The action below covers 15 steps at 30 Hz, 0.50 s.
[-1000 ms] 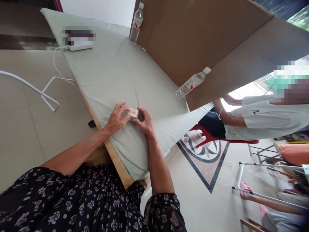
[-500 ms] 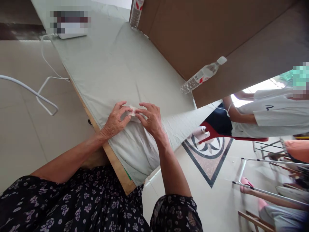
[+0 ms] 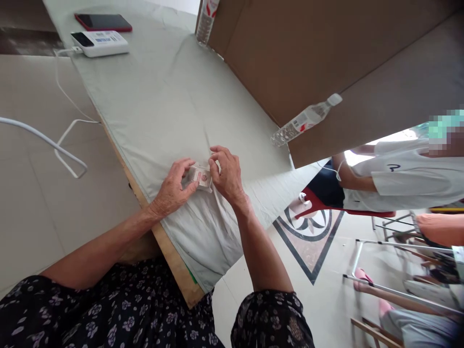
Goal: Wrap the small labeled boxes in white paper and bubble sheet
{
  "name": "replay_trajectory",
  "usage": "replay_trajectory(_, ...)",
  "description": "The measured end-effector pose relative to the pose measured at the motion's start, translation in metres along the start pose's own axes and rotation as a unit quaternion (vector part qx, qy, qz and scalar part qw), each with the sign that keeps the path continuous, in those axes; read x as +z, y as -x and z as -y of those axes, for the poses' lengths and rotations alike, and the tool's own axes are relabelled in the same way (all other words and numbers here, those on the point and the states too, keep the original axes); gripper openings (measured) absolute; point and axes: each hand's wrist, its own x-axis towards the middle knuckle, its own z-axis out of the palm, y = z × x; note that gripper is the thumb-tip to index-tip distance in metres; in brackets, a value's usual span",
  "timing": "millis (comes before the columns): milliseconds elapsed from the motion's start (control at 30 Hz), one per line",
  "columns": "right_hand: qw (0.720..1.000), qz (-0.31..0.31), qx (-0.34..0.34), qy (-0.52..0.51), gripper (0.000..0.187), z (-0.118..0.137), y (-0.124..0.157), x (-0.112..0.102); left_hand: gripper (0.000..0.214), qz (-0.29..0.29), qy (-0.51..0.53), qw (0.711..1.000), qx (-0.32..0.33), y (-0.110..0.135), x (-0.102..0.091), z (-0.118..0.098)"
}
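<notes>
A small pale packet with a red print (image 3: 200,176) lies on the grey cloth that covers the table (image 3: 163,106), close to the table's near edge. My left hand (image 3: 174,186) pinches its left side with curled fingers. My right hand (image 3: 226,174) grips its right end, fingertips pressed onto the top edge. What the packet contains is hidden.
A brown cardboard screen (image 3: 290,53) stands along the table's right side, with one water bottle (image 3: 306,120) leaning on it and another (image 3: 206,17) at the far end. A white device (image 3: 99,42) and a red phone (image 3: 103,21) lie at the far left. Another person (image 3: 398,179) sits beyond the screen.
Both hands have shifted on the packet: it now shows its printed face between them, and my right fingertips have moved onto its far edge. The view has tilted slightly.
</notes>
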Motion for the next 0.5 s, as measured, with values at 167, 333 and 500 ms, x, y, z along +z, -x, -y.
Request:
replay_trajectory(167,0.999,-0.034,0.011,-0.014,0.013,-0.006,-0.022,-0.013,0.067,0.058,0.0,0.998,-0.037,-0.014,0.0,-0.012)
replay_trajectory(333,0.996,-0.073,0.03,-0.043,0.017,-0.03,-0.049,-0.023,0.08,0.083,0.078,0.991,-0.069,-0.044,0.001,-0.019)
replay_trajectory(500,0.989,-0.088,0.067,-0.1,0.024,-0.066,-0.075,-0.018,0.049,0.049,0.226,0.964,-0.133,-0.065,0.013,-0.017)
